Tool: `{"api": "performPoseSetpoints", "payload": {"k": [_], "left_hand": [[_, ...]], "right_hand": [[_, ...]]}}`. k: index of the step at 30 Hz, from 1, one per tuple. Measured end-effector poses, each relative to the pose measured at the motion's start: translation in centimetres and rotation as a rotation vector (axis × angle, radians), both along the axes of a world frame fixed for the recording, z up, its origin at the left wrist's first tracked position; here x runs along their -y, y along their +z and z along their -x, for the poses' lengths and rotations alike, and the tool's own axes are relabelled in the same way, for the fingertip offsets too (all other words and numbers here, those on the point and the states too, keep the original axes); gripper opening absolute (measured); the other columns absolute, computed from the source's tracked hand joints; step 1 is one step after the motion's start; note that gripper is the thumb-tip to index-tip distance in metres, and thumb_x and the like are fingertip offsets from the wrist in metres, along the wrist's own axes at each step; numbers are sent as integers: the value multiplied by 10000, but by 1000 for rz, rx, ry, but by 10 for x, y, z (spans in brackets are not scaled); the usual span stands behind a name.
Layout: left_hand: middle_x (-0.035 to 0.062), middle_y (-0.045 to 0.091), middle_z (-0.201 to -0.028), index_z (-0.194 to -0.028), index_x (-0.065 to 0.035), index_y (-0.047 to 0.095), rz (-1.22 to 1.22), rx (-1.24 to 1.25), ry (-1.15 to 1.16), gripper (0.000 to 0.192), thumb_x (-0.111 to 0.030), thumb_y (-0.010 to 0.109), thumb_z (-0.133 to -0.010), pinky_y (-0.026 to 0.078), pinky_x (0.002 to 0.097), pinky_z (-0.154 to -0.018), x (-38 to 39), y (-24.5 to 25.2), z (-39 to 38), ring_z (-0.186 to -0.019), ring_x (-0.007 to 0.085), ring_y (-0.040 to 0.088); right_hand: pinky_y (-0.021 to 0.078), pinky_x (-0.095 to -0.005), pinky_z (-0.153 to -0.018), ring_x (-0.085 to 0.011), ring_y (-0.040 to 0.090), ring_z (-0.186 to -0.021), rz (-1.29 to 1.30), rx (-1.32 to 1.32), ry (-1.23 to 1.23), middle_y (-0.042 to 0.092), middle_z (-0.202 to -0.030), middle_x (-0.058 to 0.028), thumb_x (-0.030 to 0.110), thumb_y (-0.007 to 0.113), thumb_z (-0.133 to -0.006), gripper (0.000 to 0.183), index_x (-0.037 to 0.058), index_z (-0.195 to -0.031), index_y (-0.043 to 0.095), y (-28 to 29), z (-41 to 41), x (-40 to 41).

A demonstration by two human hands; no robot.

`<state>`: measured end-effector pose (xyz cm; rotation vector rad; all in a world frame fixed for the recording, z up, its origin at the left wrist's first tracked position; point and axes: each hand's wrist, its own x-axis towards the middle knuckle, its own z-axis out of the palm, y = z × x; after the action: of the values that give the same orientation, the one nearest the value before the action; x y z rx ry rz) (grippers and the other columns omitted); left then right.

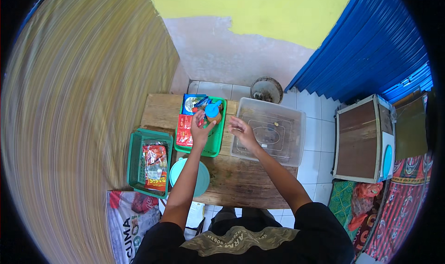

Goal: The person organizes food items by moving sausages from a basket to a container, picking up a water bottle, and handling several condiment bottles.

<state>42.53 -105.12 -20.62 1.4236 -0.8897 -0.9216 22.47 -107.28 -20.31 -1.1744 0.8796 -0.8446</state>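
My left hand hovers over the green tray, fingers apart, close beside a jar with a blue lid. Whether a fingertip touches the jar I cannot tell. Red sachets lie along the tray's left side, partly behind that hand. Blue packets lie at its far end. My right hand is held with spread, curved fingers at the left edge of a clear plastic box. Nothing shows in its grasp. A few small scraps sit on the box's floor.
A green basket of packets stands left on the wooden table, with a round turquoise lid beside it. A dirty bucket stands on the tiles beyond the table. On the right is a wooden cabinet.
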Motion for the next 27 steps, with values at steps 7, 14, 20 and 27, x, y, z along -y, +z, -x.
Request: {"api": "performPoseSetpoints", "payload": {"k": [7,14,20,27], "left_hand": [[97,518,-1303,-1306,-81,440,43,97,34,814,-99,867,-613,448,406,-946,30,-37,12,-1209,226,491],[96,643,-1106,-1170,-65,565,60,243,123,621,-96,855,-622,479,357,-900,40,-50,16,-1009,217,617],[99,644,-1063,-1156,-10,551,185,188,75,591,-88,847,-651,485,344,-892,31,-43,8,-990,186,616],[88,625,-1070,-1169,13,543,201,226,51,589,-91,844,-673,511,334,-871,2,29,5,-967,162,612]], "right_hand": [[447,-329,-976,-211,548,-1168,-60,49,-27,534,-1317,-147,54,612,-887,551,21,-1391,392,-4,11,3],[427,-319,-987,-186,556,-1149,-50,13,-16,536,-1314,-135,35,616,-872,544,10,-1375,412,1,21,-7],[460,-324,-954,-173,574,-1106,-44,32,-26,552,-1277,-110,26,632,-851,540,11,-1354,439,6,21,-12],[460,-316,-949,-166,575,-1098,-48,1,-40,558,-1267,-116,60,635,-861,522,-19,-1340,446,8,16,-17]]}}
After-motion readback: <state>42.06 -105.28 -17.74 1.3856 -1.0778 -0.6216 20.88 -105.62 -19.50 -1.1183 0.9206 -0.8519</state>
